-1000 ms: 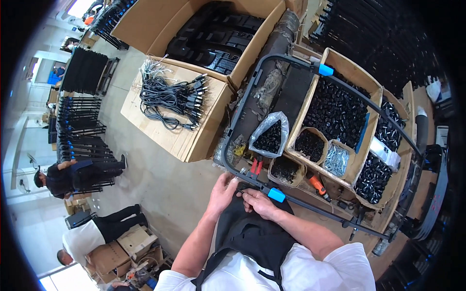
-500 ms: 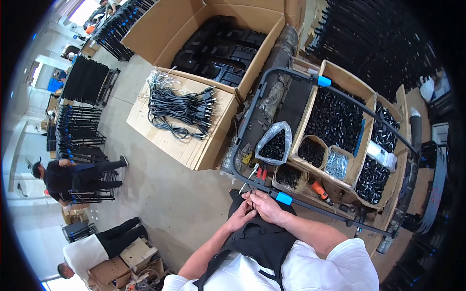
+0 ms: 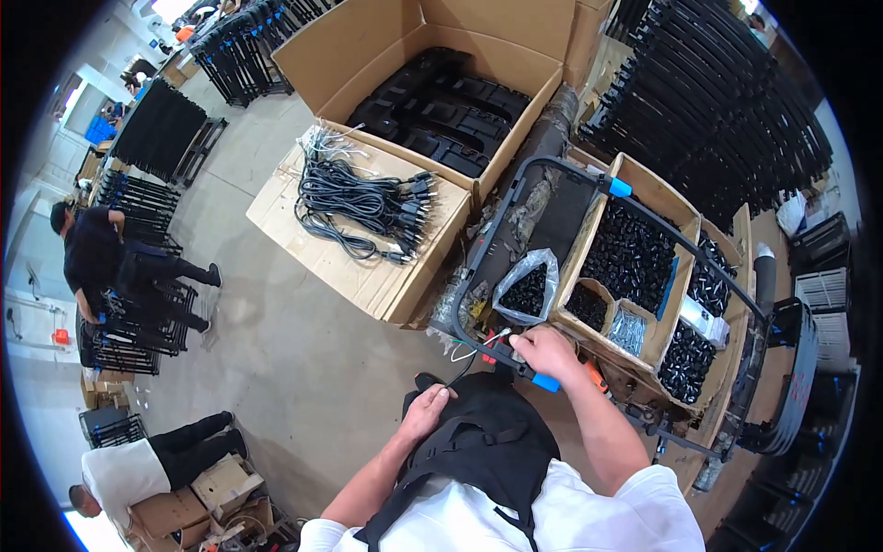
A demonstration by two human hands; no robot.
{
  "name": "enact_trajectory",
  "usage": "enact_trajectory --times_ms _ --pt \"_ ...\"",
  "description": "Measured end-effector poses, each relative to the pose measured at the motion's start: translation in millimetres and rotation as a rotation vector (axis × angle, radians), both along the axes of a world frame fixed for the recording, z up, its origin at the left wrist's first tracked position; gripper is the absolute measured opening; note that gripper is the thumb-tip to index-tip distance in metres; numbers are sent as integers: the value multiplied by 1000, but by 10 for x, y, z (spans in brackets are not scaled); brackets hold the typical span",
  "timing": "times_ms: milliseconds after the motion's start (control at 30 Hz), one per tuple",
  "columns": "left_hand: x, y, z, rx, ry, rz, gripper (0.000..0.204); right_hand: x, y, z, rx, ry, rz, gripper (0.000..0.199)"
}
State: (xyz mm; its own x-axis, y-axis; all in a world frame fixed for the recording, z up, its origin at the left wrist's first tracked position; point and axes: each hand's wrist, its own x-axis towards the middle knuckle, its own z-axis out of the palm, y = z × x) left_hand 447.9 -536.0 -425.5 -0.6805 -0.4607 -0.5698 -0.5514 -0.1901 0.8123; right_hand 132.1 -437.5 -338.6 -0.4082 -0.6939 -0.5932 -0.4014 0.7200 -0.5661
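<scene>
- Since half a second ago the left hand [image 3: 426, 411] has dropped from the frame [image 3: 478, 267] to the apron at 6 o'clock, clenched on a thin wire [image 3: 469, 354].
- The right hand [image 3: 544, 354] grips the frame's lower bar beside the blue clip [image 3: 544, 383], pinching the wire's coloured ends.
- Risk: a pull by the left hand may strip the wire from the right fingers.
- The wire could snag on the bag [image 3: 526, 287] at 12 o'clock, spilling its parts.

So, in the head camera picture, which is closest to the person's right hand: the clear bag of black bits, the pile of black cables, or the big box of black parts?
From the right hand:
1. Clear bag of black bits, just above it, by the frame.
2. Pile of black cables, up and to the left, on flat cardboard.
3. Big box of black parts, at the top, farthest.
</scene>
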Motion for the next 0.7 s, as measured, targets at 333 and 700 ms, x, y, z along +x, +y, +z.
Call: enact_trajectory --times_ms 333,700 --pt "-31 -76 181 -63 104 -149 38 117 -404 -760 -326 -484 -209 36" --pt "-369 -120 177 39 -31 -79 36 -190 -438 -1040 -733 -389 -953 27"
